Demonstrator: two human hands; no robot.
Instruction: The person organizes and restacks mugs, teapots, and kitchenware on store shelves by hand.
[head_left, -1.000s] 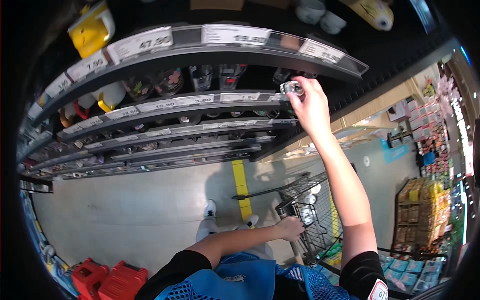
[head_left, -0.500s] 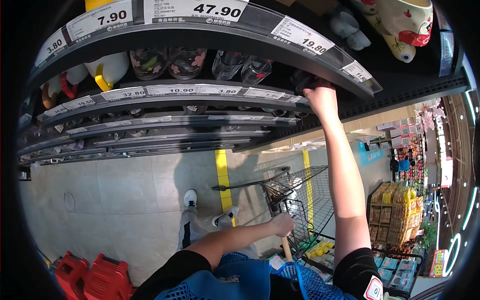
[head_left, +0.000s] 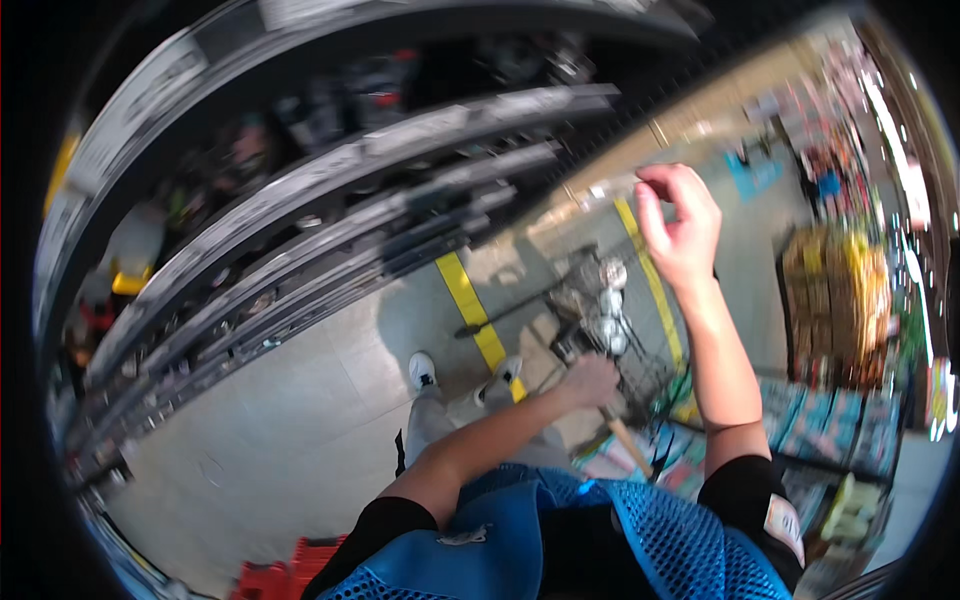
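Your right hand (head_left: 680, 225) hangs raised over the right side, half open, thumb apart from curled fingers; nothing visible in its grip. Your left hand (head_left: 588, 382), blurred, is closed round the handle (head_left: 627, 438) of the wire cart (head_left: 650, 362), right of centre. Pale round items (head_left: 610, 332) sit in it. Shelves (head_left: 420, 130) with blurred glassware (head_left: 385, 92) stand far left.

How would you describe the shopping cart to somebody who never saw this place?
From the long dark shelves, go right to the yellow floor stripe by the shoes. Beyond it, at the left hand, is the shopping cart: dark wire with a tan handle and whitish round things inside, unlike the solid red objects.
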